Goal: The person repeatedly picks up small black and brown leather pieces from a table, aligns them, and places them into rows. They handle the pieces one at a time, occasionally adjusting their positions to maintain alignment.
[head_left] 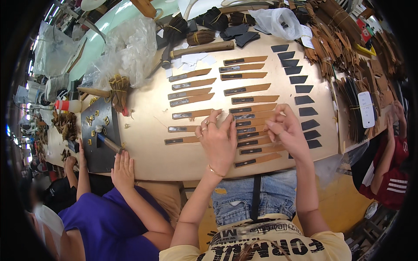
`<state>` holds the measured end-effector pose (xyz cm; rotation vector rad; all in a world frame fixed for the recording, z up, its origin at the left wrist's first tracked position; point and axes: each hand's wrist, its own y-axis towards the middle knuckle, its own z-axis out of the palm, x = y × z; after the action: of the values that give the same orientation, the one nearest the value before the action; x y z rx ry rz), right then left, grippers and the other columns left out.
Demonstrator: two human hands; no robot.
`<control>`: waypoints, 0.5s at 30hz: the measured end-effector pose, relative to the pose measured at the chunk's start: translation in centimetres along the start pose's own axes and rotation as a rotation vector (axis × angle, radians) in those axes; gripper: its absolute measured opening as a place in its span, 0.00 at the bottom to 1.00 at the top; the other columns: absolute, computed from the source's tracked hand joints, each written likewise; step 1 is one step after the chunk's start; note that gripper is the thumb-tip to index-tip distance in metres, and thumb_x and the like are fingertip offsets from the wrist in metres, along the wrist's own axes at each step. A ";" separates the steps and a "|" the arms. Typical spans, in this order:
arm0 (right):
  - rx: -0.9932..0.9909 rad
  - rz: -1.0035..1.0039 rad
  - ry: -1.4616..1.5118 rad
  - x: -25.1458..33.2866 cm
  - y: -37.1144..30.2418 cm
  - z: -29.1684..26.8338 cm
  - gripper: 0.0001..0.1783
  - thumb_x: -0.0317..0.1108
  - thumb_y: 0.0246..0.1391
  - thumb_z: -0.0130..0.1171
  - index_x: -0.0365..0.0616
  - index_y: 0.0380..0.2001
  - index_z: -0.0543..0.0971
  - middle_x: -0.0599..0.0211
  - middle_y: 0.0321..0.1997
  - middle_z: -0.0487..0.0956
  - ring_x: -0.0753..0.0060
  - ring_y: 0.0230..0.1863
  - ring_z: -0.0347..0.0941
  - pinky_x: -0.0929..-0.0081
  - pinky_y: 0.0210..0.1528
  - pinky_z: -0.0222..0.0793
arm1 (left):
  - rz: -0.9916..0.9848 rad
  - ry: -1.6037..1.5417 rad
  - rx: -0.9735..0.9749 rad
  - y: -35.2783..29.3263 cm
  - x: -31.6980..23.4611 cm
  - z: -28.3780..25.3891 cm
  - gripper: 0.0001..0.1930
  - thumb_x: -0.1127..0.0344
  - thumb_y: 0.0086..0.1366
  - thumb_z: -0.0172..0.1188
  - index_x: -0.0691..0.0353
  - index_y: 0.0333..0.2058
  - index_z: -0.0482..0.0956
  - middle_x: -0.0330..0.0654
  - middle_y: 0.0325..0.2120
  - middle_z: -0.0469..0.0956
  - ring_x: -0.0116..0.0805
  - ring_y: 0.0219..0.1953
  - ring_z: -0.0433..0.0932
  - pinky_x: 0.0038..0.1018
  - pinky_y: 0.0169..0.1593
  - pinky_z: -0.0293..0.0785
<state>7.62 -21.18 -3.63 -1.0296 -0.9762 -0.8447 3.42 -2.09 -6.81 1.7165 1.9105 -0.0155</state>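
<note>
My left hand [218, 143] wears rings and hovers low over the table between two columns of strips, fingers bent and apart, with nothing visible in it. Beside its thumb lie brown leather strips [259, 115], each with a dark, partly shiny patch at the left end. Over the right ends of these strips is my right hand [286, 132], its thumb and fingers drawn together; whatever is between them is too small to make out. Another column of leather strips [191, 84] runs up the left. To the right, small black pieces [303, 100] form a column.
Left of me a co-worker's hand [123, 170] rests by a dark board [98, 152] with metal buckles and a blue-handled tool. A hammer [200, 48], plastic bags [135, 52] and bundled straps lie behind. Stacks of leather strips [333, 43] fill the right, where another person's arms reach in.
</note>
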 end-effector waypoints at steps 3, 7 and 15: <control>0.066 -0.057 -0.341 0.9 1.4 1.1 0.05 0.28 0.64 0.53 0.40 0.41 0.73 0.69 0.28 0.74 0.82 0.24 0.67 0.80 0.28 0.64 | 0.033 -0.015 -0.032 -0.3 0.0 -0.1 0.12 0.68 0.60 0.63 0.55 0.43 0.85 0.43 0.49 0.77 0.41 0.49 0.73 0.37 0.57 0.57; 0.139 -0.148 -0.904 1.8 2.7 2.2 0.09 0.32 0.62 0.55 0.38 0.41 0.74 0.58 0.26 0.78 0.60 0.27 0.76 0.64 0.31 0.69 | 0.093 -0.057 0.028 -0.5 0.9 -0.7 0.15 0.73 0.57 0.63 0.54 0.44 0.85 0.45 0.52 0.75 0.42 0.52 0.73 0.38 0.58 0.57; 0.198 -0.558 -1.403 0.3 4.4 3.9 0.07 0.32 0.55 0.58 0.40 0.32 0.75 0.59 0.31 0.74 0.57 0.30 0.77 0.62 0.31 0.72 | 0.137 -0.104 0.095 -0.8 2.5 -0.8 0.20 0.76 0.52 0.63 0.53 0.46 0.84 0.44 0.55 0.74 0.42 0.53 0.71 0.37 0.59 0.57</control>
<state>10.80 -16.21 -3.88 -1.1426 -2.5560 -0.3234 2.32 0.38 -7.48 1.8689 1.7387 -0.1424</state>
